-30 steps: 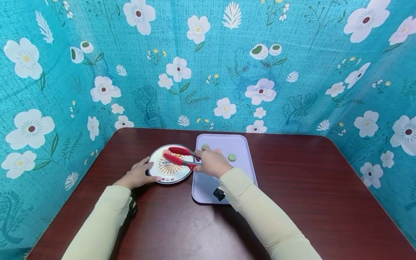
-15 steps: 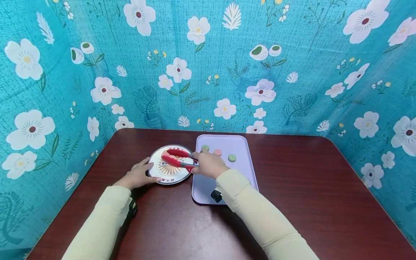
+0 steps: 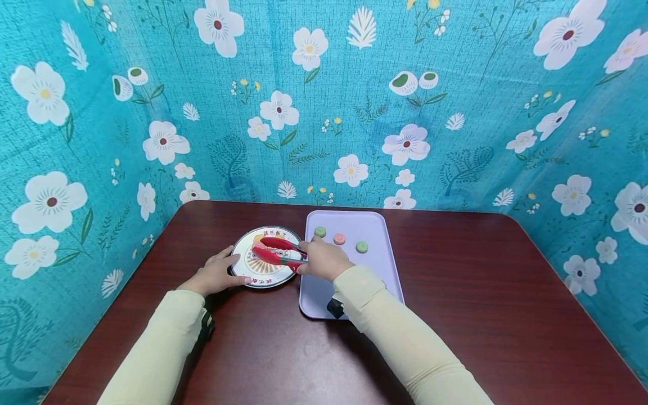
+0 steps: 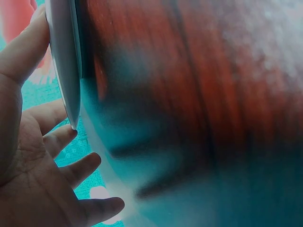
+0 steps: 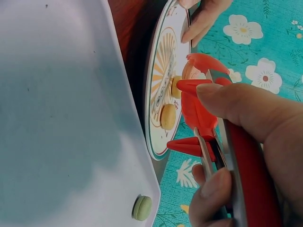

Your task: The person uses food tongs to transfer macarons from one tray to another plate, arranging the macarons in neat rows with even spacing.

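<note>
My left hand (image 3: 215, 274) holds the left rim of a round white plate (image 3: 262, 278) with printed rays and red characters. In the left wrist view the thumb lies over the rim, with the other fingers spread at its edge. Red-tipped tongs (image 3: 270, 256) are gripped in my right hand (image 3: 326, 260). Between their heads is a pink macaron (image 5: 191, 71), above or on the plate; which one cannot be told. Two yellow macarons (image 5: 168, 117) rest on the plate, partly hidden by the tongs in the head view.
A lilac tray (image 3: 314, 301) lies right of the plate, under my right forearm. Near its far end are a green macaron (image 3: 320, 231), a pink macaron (image 3: 339, 238) and another green macaron (image 3: 361, 246). Floral cloth (image 3: 324, 112) hangs behind the dark wooden table (image 3: 471, 281).
My right hand and the tongs have shifted slightly left and toward me over the plate, uncovering the pink macaron on the tray. The left hand and the plate stay in place.
</note>
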Action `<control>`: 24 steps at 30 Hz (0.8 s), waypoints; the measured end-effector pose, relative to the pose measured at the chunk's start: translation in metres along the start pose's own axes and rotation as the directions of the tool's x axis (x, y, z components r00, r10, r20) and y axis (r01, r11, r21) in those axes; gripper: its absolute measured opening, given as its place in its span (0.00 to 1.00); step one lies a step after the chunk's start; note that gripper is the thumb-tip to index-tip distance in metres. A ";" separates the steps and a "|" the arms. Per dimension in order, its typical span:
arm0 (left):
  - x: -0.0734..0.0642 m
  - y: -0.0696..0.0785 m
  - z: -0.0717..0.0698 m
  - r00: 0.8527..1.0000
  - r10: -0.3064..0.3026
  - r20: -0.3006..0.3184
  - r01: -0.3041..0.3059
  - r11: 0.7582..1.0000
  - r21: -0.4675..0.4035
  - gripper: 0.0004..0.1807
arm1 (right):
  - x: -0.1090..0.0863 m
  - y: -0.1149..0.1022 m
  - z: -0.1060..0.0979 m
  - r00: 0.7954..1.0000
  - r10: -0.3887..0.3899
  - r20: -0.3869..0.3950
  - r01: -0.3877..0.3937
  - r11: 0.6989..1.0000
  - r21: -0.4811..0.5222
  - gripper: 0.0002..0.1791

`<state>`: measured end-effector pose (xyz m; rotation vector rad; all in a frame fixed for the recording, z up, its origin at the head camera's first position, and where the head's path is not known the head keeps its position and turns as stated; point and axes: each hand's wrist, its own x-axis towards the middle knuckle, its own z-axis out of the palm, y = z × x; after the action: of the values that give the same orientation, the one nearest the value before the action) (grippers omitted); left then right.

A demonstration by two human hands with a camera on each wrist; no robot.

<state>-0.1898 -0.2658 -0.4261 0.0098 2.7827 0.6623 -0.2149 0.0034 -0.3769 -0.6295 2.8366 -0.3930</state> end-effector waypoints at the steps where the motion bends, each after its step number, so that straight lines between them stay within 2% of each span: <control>1: 0.000 0.000 0.000 1.000 -0.003 0.001 0.003 1.000 -0.001 0.53 | 0.000 0.000 0.001 1.000 0.000 0.002 0.000 1.000 -0.002 0.36; 8: 0.000 0.000 0.001 1.000 -0.024 0.002 0.024 0.999 -0.024 0.53 | 0.003 -0.001 0.005 1.000 0.000 0.005 0.000 1.000 -0.018 0.37; 24: 0.002 -0.002 0.000 1.000 -0.006 0.005 0.006 1.000 -0.007 0.53 | 0.005 -0.006 0.006 1.000 -0.018 0.012 0.019 0.999 -0.047 0.35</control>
<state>-0.1918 -0.2673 -0.4277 0.0017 2.7742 0.6688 -0.2155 -0.0052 -0.3811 -0.6654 2.8390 -0.3255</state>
